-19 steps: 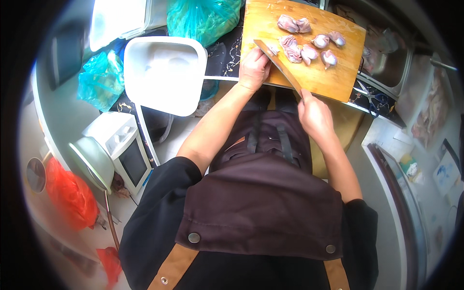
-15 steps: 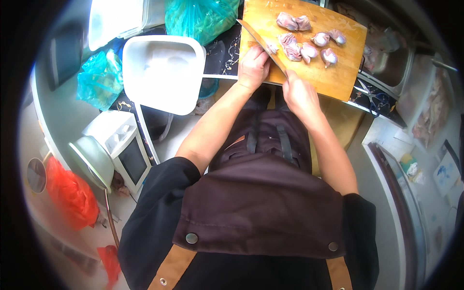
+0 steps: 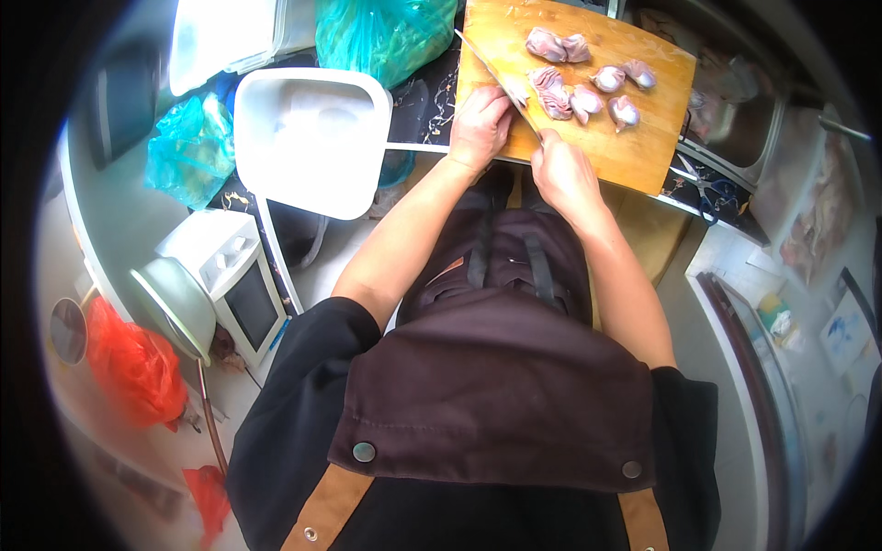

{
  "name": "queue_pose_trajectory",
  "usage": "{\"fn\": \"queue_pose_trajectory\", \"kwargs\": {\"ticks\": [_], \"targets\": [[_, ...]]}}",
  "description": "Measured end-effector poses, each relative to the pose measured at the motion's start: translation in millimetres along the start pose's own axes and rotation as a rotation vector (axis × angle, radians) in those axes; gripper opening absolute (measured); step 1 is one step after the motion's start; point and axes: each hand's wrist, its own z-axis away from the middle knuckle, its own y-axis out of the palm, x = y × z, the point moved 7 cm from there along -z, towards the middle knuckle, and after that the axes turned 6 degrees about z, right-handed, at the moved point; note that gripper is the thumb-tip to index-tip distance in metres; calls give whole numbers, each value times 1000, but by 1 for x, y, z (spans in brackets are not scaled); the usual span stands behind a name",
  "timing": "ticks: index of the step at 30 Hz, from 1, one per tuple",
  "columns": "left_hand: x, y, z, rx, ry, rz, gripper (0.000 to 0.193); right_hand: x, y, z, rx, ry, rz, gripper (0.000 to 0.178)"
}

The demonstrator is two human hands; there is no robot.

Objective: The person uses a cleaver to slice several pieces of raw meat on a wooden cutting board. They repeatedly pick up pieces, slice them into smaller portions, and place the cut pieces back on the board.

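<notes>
On the wooden cutting board [image 3: 634,151], my right hand [image 3: 566,174] is closed round the handle of a long kitchen knife [image 3: 489,68]. Its blade slants up and left across the board, past the fingertips of my left hand [image 3: 480,129]. My left fingers are curled and pressed on a pale pink piece of raw gizzard [image 3: 517,90], mostly hidden by the fingers and blade. Several pinkish-purple gizzards lie further right on the board, among them a ridged gizzard [image 3: 551,95], a rounded gizzard [image 3: 624,112] and a far gizzard [image 3: 546,43].
A white basin [image 3: 310,184] stands left of the board, beside a teal plastic bag [image 3: 386,37] and another teal bag [image 3: 190,151]. Scissors [image 3: 706,188] lie by the board's right edge. Beyond is a metal sink [image 3: 764,138] with raw meat in it.
The knife and my right hand have shifted slightly up and left, and the blade lies closer to my left fingers. My left hand stays almost in place. The gizzards on the right have not moved.
</notes>
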Motion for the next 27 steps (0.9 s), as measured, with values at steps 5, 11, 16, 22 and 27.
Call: {"fn": "queue_pose_trajectory", "kwargs": {"ticks": [5, 11, 16, 22, 27], "targets": [[4, 0, 0, -3, 16, 55, 17, -64, -5, 29, 145, 23, -167, 26], [8, -1, 3, 0, -9, 93, 17, -106, -19, 66, 214, 130, -318, 26], [10, 0, 3, 16, -32, 111, 15, -97, -32, 85, 217, 145, -265, 28], [5, 1, 3, 10, -15, 60, 20, -27, -37, 76, -63, -37, 11, 31], [5, -2, 4, 0, 1, 40, 29, -9, -31, 70, -24, -34, 88, 16]]}}
